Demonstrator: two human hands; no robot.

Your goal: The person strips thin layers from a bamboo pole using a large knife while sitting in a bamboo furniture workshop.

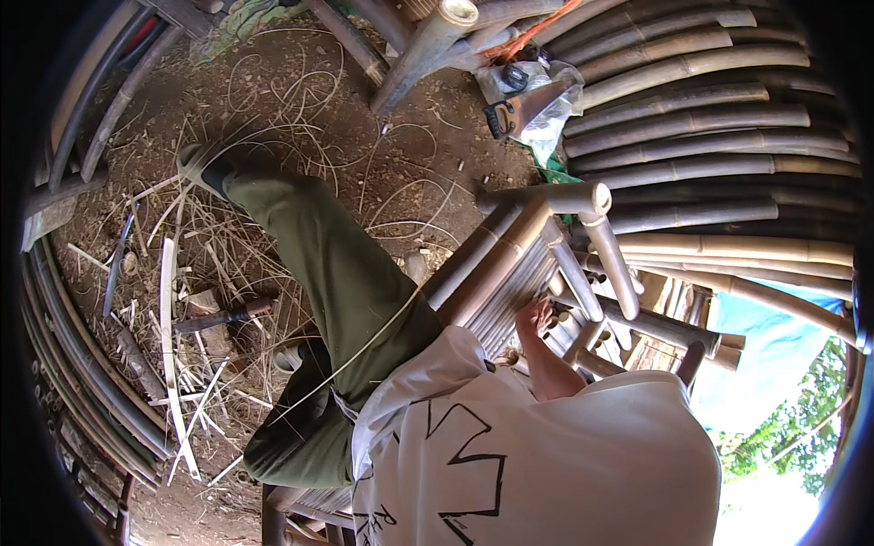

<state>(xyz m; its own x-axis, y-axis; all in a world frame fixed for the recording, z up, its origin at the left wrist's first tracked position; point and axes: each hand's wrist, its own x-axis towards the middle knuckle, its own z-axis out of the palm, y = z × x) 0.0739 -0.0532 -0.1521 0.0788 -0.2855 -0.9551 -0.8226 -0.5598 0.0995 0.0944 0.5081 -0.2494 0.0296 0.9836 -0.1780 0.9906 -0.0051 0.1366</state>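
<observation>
My right hand (534,318) rests on the slatted seat of a bamboo bench (492,318), its fingers partly spread and nothing visible in them. Close by are the bench's bamboo end rails (569,273). My left hand is out of view. A long thin bamboo strip (369,344) crosses my green trouser leg (314,227). Down by my feet, a large knife (223,317) with a brown handle lies across a wooden block (211,338).
Dark bamboo poles (692,118) are stacked at the right. A handsaw (533,107) lies on a clear plastic bag (546,136). Thin shavings (228,246) and pale split strips (168,318) litter the dirt floor. More poles (86,328) line the left. A blue tarp (742,350) hangs at the right.
</observation>
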